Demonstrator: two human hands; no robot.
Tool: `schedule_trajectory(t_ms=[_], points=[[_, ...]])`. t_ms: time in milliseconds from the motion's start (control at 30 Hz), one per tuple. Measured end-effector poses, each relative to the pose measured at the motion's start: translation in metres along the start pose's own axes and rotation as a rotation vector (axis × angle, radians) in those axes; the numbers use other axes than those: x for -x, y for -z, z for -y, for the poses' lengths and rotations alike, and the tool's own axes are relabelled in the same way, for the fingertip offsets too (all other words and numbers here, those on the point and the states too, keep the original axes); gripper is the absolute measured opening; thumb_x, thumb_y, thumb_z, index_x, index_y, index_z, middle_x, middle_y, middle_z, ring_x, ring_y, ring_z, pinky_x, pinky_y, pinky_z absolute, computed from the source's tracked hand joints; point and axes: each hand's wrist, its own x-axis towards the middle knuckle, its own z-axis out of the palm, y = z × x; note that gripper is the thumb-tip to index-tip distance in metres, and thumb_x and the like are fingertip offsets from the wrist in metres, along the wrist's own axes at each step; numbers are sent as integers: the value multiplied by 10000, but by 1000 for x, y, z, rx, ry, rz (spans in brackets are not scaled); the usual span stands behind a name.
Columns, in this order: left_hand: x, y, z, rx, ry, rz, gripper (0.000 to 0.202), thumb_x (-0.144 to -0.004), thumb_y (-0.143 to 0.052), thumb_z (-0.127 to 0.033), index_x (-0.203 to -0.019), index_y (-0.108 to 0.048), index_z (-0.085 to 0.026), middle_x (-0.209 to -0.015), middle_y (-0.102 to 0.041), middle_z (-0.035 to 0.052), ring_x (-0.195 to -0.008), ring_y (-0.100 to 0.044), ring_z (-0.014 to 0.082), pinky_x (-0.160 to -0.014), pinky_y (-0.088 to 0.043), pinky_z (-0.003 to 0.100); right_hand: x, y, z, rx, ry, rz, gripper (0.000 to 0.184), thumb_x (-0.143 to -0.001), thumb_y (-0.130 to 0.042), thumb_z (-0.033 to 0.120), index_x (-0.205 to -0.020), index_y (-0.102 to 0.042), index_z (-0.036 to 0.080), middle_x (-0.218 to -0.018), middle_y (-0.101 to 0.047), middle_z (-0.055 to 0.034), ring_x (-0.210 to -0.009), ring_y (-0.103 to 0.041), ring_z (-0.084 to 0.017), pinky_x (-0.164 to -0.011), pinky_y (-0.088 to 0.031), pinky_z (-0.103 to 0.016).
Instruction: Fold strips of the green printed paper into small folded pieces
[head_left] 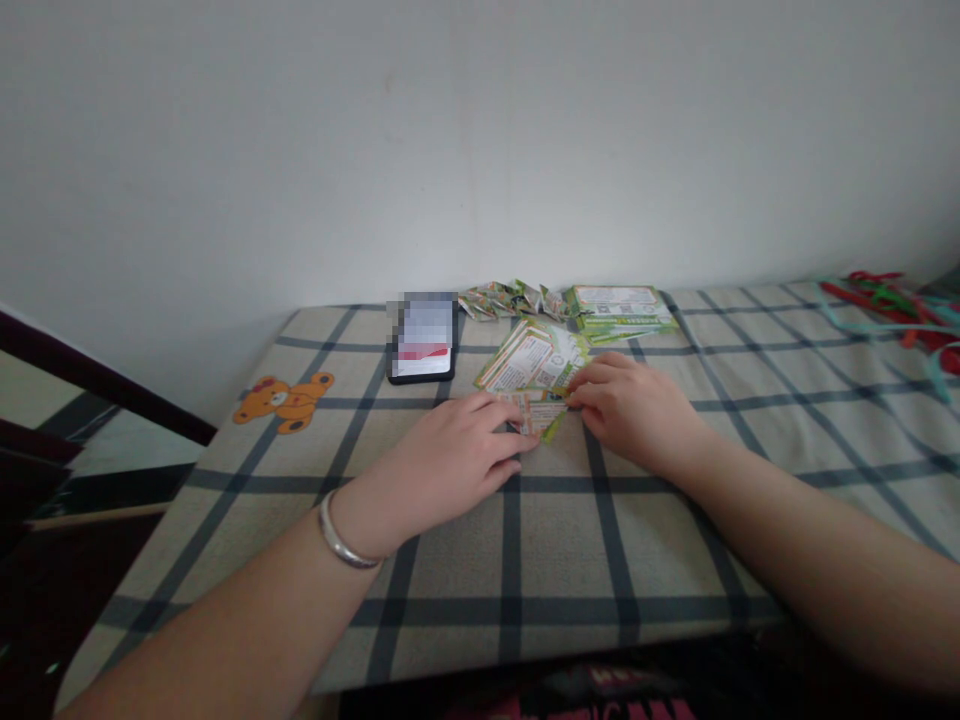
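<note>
My left hand (pixel 469 455), with a silver bangle on its wrist, lies over the left part of a small printed paper piece (pixel 534 412). Its fingers are spread and press the paper down on the cloth. At the paper's right end, my right hand (pixel 626 408) has thumb and fingers pinched on the green edge. Just behind both hands, a fanned stack of green-and-white printed papers (pixel 529 358) lies on the table. Farther back, several folded paper pieces (pixel 510 298) are bunched together, left of another printed paper stack (pixel 622 308).
A phone (pixel 424 340) with a lit, blurred screen stands left of the papers. The checked tablecloth (pixel 442 590) carries an orange bear picture (pixel 285 402) at the left. Red, green and pale blue strips (pixel 900 305) lie at the far right. A white wall (pixel 480 140) rises behind the table.
</note>
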Motion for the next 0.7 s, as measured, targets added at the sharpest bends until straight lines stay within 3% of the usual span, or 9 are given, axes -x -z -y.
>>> schedule_trajectory(t_ms=[167, 333, 467, 700], points=[[-1, -1, 2, 27, -5, 27, 296, -903, -598, -266, -1196, -637, -272, -1208, -603, 34, -1106, -511, 241, -972, -458, 428, -4, -8, -9, -129, 38, -77, 213, -824, -537, 99, -869, -735, 163, -957, -738, -60, -955, -625, -219, -889, -488, -347], [0, -1, 3, 32, 0, 29, 335, -881, -632, -282, -1216, -617, -268, -1197, -600, 38, -1108, -502, 245, -978, -450, 432, -6, -17, -7, -238, 97, -174, 297, -854, -540, 141, -1094, -713, 169, -1071, -732, -63, -1003, -632, -218, -911, -507, -351], [-1, -1, 2, 12, -12, 4, 293, -881, -630, -269, -1174, -641, -275, -1167, -607, 38, -1105, -507, 240, -1000, -427, 442, -6, -20, -5, -257, 159, -186, 301, -890, -541, 200, -1149, -694, 187, -1114, -722, -52, -1060, -614, -230, -954, -495, -368], [-3, -4, 3, -25, -11, -77, 211, -870, -639, -265, -1075, -679, -240, -1234, -594, 48, -1175, -483, 250, -1060, -376, 456, -7, -24, -5, -348, 131, -181, 391, -862, -597, 218, -1243, -622, 134, -1129, -692, -127, -1056, -616, -245, -940, -496, -391]])
